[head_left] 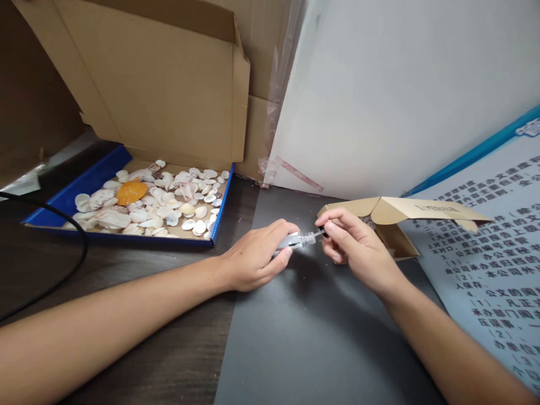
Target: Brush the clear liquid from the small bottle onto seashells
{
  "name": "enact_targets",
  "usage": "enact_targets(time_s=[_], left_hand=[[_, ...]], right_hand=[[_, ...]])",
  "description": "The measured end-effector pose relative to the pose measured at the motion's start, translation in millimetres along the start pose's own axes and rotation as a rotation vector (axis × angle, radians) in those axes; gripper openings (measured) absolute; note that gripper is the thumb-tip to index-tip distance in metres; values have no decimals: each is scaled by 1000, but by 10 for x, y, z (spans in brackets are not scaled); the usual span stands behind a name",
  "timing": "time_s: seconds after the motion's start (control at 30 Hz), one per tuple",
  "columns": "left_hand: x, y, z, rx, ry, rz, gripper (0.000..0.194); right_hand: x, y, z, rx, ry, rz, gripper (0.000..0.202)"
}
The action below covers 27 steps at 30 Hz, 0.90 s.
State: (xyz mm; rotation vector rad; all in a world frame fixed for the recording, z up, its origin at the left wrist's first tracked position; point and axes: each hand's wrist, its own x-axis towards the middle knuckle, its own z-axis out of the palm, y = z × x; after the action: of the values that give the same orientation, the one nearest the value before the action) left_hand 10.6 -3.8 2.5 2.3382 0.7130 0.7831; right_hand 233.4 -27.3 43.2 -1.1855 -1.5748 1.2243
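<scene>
My left hand (258,256) is closed round a small clear bottle (295,241), which lies nearly level with its threaded neck toward the right. Between the fingertips of my right hand (354,242) is a small black cap (324,231) with a thin stem. The stem points left at the bottle's mouth; whether its tip is inside the neck I cannot tell. Both hands are above a dark grey mat (270,349). Just behind my right hand stands an open tan carton (400,239), partly hidden by it.
On the left, a blue-edged cardboard box (223,205) with its lid raised holds many seashells (158,205), one of them orange (131,192). A black cable (80,264) curves over the dark wooden table (177,343). A printed sheet (498,247) leans at the right; a white panel (379,101) stands behind.
</scene>
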Motion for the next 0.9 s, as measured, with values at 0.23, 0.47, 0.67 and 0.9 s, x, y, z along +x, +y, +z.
enact_targets(time_s=[0.23,0.47,0.67,0.9], left_hand=[[9,-10,0,20,9,1,27],[0,-6,5,43,-1,-11,28],[-4,-4,7,58,-12,-6,27],[6,-22,13,40,6,-21,26]], right_hand=[[30,-6,30,-13,52,89,33],[17,16,36,-213,97,39,31],[4,57,13,-206,23,-36,33],[35,14,-56,-113,-55,82,35]])
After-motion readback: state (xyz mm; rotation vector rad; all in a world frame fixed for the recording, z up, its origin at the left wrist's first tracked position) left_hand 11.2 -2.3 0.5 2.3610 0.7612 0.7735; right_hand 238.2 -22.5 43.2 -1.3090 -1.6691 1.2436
